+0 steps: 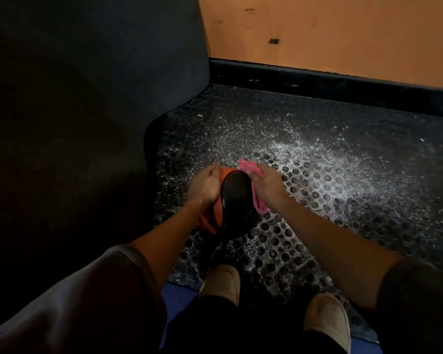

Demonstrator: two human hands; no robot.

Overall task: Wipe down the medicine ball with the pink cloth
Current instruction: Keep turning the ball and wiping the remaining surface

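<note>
Person stands bent over, both arms reaching down. The medicine ball [234, 200], orange with a black glossy panel facing up, is between the two hands, low over the perforated black rubber mat [317, 190]; can't tell if it rests on the mat or is held just off it. The left hand [205, 186] grips the ball's left side, with the fingers [214, 172] curled over its top edge. The right hand [265, 183] is on the ball's right side, its fingers closed round the pink cloth [246, 166] and pressing it against the ball. One bunch of cloth sticks out above the hand at the ball's far edge, and a tail hangs out below the wrist. White speckles or droplets are scattered across the mat, thickest to the right of the ball. Two beige shoes, the left shoe [221, 283] and the right shoe [327, 318], are planted on the near part of the mat, just short of the ball. A blue floor patch [175, 295] shows beside the left shoe. A large dark padded block [87, 72] fills the left side. An orange wall [330, 34] with a black baseboard [317, 76] runs along the back.
</note>
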